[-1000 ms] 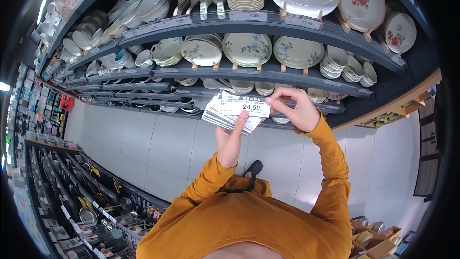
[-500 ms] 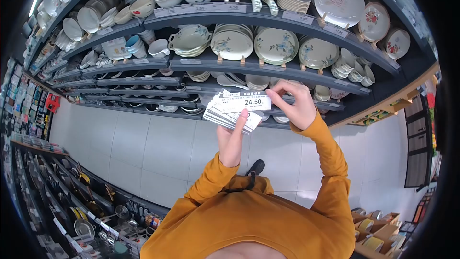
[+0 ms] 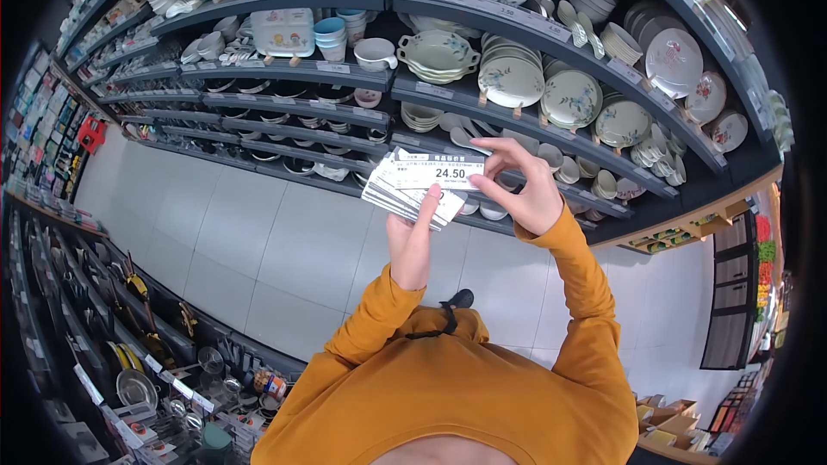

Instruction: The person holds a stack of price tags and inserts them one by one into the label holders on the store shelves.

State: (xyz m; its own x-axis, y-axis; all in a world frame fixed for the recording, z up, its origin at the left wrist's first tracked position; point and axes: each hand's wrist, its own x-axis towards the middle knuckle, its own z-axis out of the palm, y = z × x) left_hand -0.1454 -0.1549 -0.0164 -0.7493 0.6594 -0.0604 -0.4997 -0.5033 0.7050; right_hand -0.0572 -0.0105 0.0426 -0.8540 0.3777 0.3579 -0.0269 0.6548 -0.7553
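Observation:
A fanned stack of white price tags (image 3: 413, 194) is gripped in my left hand (image 3: 412, 245), its thumb lying on the front. The top tag reads 24.50. My right hand (image 3: 525, 185) is at the right end of this top tag, where the thumb tip touches the printed face. Its index finger is raised apart from the thumb, above the tag's upper edge. The remaining fingers of the right hand are partly hidden. Just behind the tags, shelves carry white spoons and bowls (image 3: 419, 115).
Long dark shelves (image 3: 345, 77) curve across the front, stacked with floral plates (image 3: 510, 79), handled dishes (image 3: 437, 53) and blue cups (image 3: 330, 34). Racks of kitchen tools (image 3: 136, 387) stand at lower left. Grey floor tiles (image 3: 293, 250) lie between. Cardboard boxes (image 3: 672, 422) are at lower right.
The view has turned left, so the shelf goods appear farther right. My left hand still holds the stack. My right index finger has lifted away from the thumb at the tag's end.

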